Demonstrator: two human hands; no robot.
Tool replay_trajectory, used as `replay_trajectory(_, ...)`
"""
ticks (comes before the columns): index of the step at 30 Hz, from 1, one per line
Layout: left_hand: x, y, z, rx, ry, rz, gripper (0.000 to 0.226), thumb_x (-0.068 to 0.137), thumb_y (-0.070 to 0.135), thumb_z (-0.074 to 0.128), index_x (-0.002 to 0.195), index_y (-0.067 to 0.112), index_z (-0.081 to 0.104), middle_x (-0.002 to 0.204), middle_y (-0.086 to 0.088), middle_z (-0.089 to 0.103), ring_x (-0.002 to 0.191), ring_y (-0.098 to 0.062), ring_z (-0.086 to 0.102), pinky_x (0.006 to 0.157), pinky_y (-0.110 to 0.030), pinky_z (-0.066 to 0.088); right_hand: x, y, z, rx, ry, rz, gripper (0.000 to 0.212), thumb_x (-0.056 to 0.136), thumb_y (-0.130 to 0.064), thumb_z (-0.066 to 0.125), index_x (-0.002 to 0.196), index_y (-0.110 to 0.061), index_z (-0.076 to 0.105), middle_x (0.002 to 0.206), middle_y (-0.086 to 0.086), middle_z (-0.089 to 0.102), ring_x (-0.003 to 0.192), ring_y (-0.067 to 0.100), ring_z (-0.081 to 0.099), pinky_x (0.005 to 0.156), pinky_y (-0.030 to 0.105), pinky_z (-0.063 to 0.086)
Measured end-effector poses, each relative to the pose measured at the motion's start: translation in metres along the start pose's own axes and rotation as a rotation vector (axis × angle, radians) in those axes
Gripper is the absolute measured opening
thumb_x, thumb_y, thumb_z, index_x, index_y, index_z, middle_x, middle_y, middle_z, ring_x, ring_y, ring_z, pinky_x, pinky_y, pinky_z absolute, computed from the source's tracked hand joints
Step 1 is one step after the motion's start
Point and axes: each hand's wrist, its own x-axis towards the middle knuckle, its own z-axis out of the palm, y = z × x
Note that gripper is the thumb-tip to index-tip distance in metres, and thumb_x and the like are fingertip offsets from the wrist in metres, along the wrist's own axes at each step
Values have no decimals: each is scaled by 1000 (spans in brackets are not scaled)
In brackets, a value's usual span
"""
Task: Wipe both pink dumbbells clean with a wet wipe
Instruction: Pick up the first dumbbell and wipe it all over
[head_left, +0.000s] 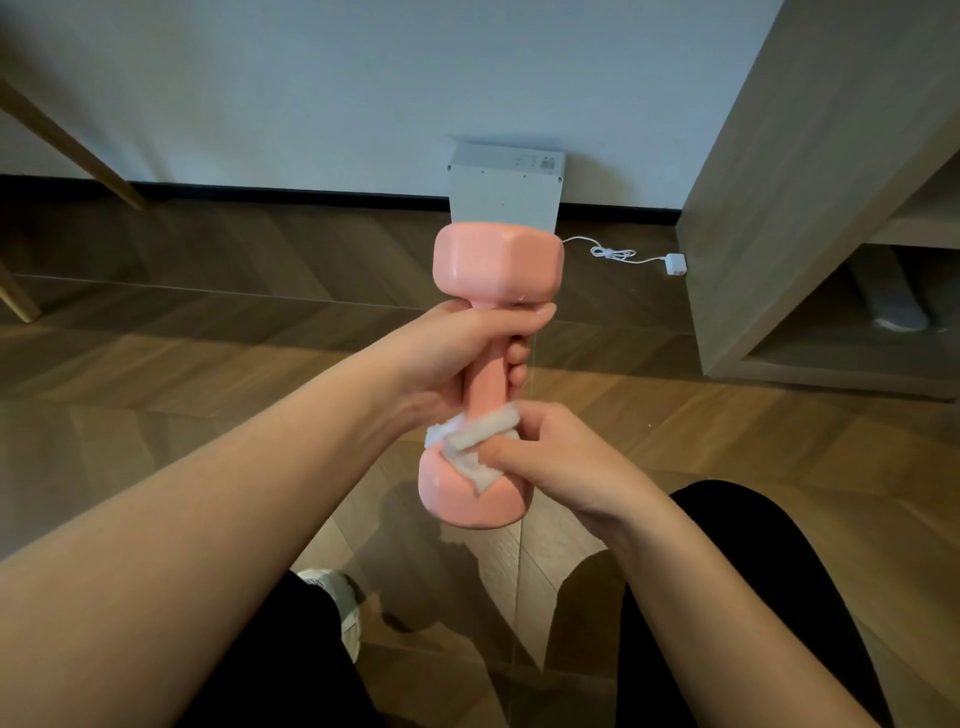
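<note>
Two bare forearms reach in from the bottom edge, closest to the lens, over legs in black clothing and a white shoe (337, 608) that shows below the left arm. Left of the hands, slanted wooden furniture legs (72, 145) stand on the wood floor (156, 374) near the dark baseboard. Moving in, the left hand (447, 353) is wrapped tight around the upper part of the handle of a pink dumbbell (496, 374), thumb laid across just under the top head and fingers curled round the far side. That dumbbell stands roughly upright in the air between the two hands, one hexagonal head above the left hand and the other below both hands. Only this one dumbbell is in view. Just beneath the left hand, a white wet wipe (475, 441) is folded round the bottom of the handle and spills onto the lower head. The right hand (550, 457) is closed on this wipe, thumb and fingers pressing it against the dumbbell, so both hands sit close together, one above the other, each clamped on the same weight. Beyond the hands, behind the top head, a pale grey box (506, 182) leans at the wall. Right of the hands, a white cable (613, 253) runs across the floor to a small white plug (676, 264), and a wooden shelf unit (779, 208) rises at the far right.
</note>
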Motion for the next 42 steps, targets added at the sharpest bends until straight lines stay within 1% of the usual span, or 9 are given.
replay_trajectory(8, 0, -4, 2, 142, -25, 21, 6, 85, 18, 69, 87, 15, 64, 75, -7, 72, 71, -18, 64, 70, -26, 56, 6, 4, 6, -98, 36, -27, 16, 88, -16, 64, 77, -26, 70, 70, -14, 63, 64, -4, 57, 57, 9, 42)
replay_trajectory(12, -4, 2, -6, 454, -12, 32, 34, 73, 39, 73, 103, 25, 67, 100, 3, 73, 101, -13, 65, 98, -36, 42, 3, 11, 2, -76, 70, -26, 10, 88, -17, 63, 85, -14, 72, 72, -9, 64, 67, 1, 59, 61, 16, 43)
replay_trajectory(16, -10, 2, -21, 499, 85, -107, 57, 69, 54, 72, 118, 26, 61, 119, 4, 65, 112, -14, 57, 110, -48, 29, 4, 15, -6, 85, 189, -34, 7, 89, -20, 66, 85, -24, 70, 74, -13, 71, 69, -3, 66, 57, 10, 48)
replay_trajectory(21, -17, -15, -28, 370, 189, -267, 45, 90, 54, 53, 115, 17, 62, 103, -4, 65, 94, -22, 61, 83, -39, 46, 8, 3, -19, 339, 356, -59, 10, 92, -24, 64, 84, -24, 71, 76, -11, 74, 80, 5, 72, 72, 26, 58)
replay_trajectory(24, -17, -20, -16, 191, 57, -291, 66, 76, 67, 57, 116, 15, 64, 102, -12, 72, 92, -28, 70, 73, -38, 57, 11, -4, -22, 484, 433, -121, 24, 93, -26, 63, 78, -40, 76, 81, -14, 75, 85, 5, 71, 80, 33, 59)
replay_trajectory(26, -16, -22, -3, 91, -32, -262, 73, 65, 66, 64, 120, 18, 63, 108, -16, 70, 93, -30, 71, 72, -41, 59, 12, -5, -23, 550, 461, -147, 12, 91, -27, 67, 89, -36, 75, 89, -9, 75, 91, 7, 71, 78, 33, 61)
replay_trajectory(30, -15, -26, 12, 42, -65, -96, 57, 74, 54, 69, 120, 21, 64, 111, -14, 69, 93, -25, 69, 77, -38, 60, 11, -5, -29, 559, 447, -201, 15, 88, -23, 69, 100, -30, 75, 98, -3, 75, 97, 14, 71, 76, 32, 59)
replay_trajectory(38, -17, -33, 16, 656, 207, 527, 69, 60, 48, 87, 112, 35, 44, 111, 17, 54, 98, 1, 60, 75, -21, 55, 9, -15, -37, 881, 327, -213, 16, 63, -25, 85, 77, -18, 81, 89, 3, 76, 88, 17, 73, 75, 37, 59)
replay_trajectory(42, -18, -34, 16, 960, 238, 909, 79, 62, 44, 87, 123, 25, 41, 123, 1, 50, 110, -8, 54, 87, -19, 49, 5, -20, -40, 1078, 288, -206, 41, 46, -27, 91, 83, -13, 80, 99, 10, 74, 99, 24, 71, 90, 49, 56)
